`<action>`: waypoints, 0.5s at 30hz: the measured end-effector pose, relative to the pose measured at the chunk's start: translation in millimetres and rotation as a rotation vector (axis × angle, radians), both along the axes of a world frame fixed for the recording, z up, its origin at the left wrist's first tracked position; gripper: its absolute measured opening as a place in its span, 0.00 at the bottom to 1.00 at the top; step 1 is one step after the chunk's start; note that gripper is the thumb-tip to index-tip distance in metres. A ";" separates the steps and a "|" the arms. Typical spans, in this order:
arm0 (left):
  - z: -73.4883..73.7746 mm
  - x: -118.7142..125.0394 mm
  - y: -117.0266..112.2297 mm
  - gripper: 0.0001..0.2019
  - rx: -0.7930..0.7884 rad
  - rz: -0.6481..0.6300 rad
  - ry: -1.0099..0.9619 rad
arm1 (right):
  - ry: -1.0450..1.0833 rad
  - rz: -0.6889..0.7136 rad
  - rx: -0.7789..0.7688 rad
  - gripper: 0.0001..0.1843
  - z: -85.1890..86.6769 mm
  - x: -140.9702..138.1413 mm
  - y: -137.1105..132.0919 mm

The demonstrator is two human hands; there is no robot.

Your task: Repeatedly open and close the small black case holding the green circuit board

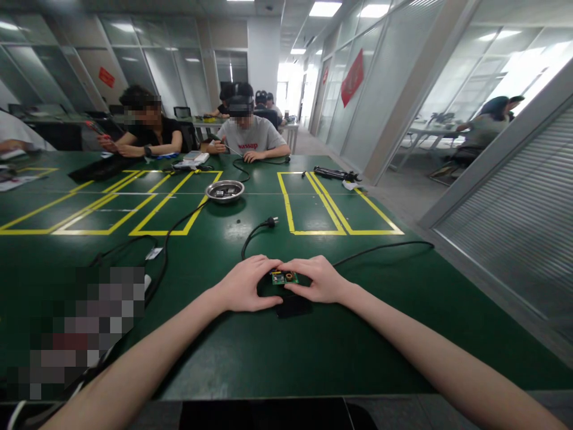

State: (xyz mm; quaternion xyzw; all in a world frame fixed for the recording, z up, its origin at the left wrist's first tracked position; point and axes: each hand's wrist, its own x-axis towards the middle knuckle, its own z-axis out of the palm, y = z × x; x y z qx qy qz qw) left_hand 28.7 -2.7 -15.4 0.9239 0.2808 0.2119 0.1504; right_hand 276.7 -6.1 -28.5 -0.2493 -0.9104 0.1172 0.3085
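Note:
A small green circuit board (281, 278) with a round copper part sits between my two hands on the green table (277, 352). My left hand (246, 284) curls around its left side, fingers closed on it. My right hand (316, 279) grips its right side, thumb underneath. A flat black piece (293, 307) lies on the table just below the board, partly covered by my hands.
A black cable with a plug (270, 223) lies beyond my hands. A metal bowl (224, 191) stands farther back among yellow floor-tape rectangles (333, 212). Cables run on the left. Two people sit at the far edge. A black tool (335, 174) lies back right.

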 end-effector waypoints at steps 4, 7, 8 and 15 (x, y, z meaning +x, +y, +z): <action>-0.3 -2.4 1.1 0.35 -0.023 0.017 0.005 | -0.037 -0.035 0.032 0.13 -1.8 -0.2 2.7; 0.7 -3.1 1.5 0.33 -0.023 0.016 0.004 | -0.001 -0.023 -0.036 0.11 -2.1 -3.1 3.9; 1.4 -3.1 1.5 0.32 -0.023 0.018 0.006 | 0.014 -0.039 -0.062 0.11 -2.1 -3.6 4.8; 4.8 -1.1 1.3 0.29 0.016 0.017 0.033 | -0.026 -0.177 -0.134 0.15 -7.0 1.7 14.4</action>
